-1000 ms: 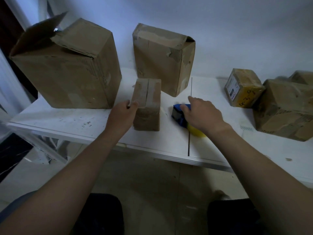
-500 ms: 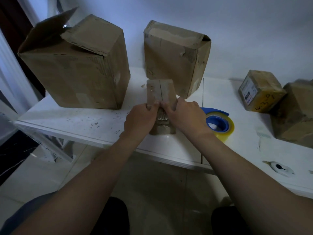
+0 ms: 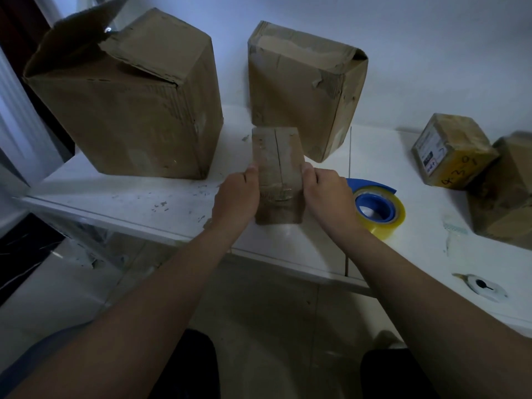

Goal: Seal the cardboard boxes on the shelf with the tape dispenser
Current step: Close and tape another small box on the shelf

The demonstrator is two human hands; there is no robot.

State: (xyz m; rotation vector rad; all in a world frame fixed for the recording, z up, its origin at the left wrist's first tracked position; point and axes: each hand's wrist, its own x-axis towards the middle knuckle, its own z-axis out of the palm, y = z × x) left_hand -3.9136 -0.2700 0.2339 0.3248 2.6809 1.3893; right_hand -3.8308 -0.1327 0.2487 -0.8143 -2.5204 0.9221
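The small cardboard box [image 3: 277, 174] lies on the white shelf [image 3: 115, 197] near its front edge, with its long axis running away from the person toward the wall. The seam where its two top flaps meet runs along that same axis, and the flaps lie shut, so nothing inside shows. The left hand [image 3: 236, 197] grasps the box's left side and the right hand [image 3: 328, 194] its right side, each thumb hooked over a top edge. The box's far end sits just in front of a medium cardboard box [image 3: 299, 87], which stands upright near the wall, closed, with torn old tape across its top.

The tape dispenser [image 3: 377, 208] lies on the shelf just beside the right hand, not held. Its blue core faces up inside the yellowish clear roll, and a blue guard sweeps round its far side toward the right.

To the left stands a large cardboard box [image 3: 129, 110] with one top flap raised; its inside is hidden. Bare, scuffed shelf lies between it and the left hand, out to the front edge. A joint line in the shelf runs front to back near the right wrist. Further right, past open shelf, a labelled box [image 3: 452, 151] with handwritten digits leans against another cardboard box [image 3: 506, 197]. A round fitting [image 3: 483, 287] sits near the front edge at the right
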